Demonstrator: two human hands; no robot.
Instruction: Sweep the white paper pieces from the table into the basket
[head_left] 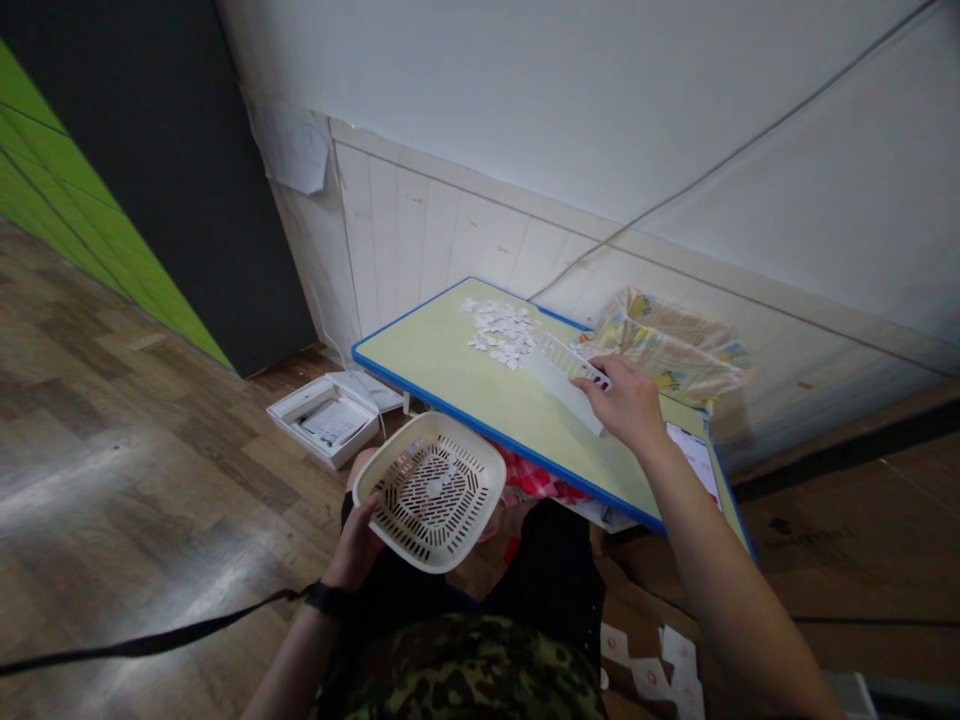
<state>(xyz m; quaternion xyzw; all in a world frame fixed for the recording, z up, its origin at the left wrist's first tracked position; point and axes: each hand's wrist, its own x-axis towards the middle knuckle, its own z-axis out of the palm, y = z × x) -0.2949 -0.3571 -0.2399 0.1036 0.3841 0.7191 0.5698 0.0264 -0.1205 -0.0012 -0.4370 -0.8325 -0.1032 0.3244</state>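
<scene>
My left hand [355, 545] grips the left rim of a cream slotted basket [480, 465], which is held over my lap beside the table's front edge. A few small white pieces [437, 487] lie on the basket's floor. With its fingers closed on the near end, my right hand [624, 400] holds a white slotted plastic tray [562, 385] on the pale yellow table [420, 350]. The tray's far end is next to a spread heap of small white pieces [502, 330].
A cloth-lined basket [660, 335] stands at the table's back right, near a phone-like flat item [694, 460]. On the floor at left lies an open white box [326, 420]. Cardboard [847, 530] is at the right, with white papers [651, 678] below.
</scene>
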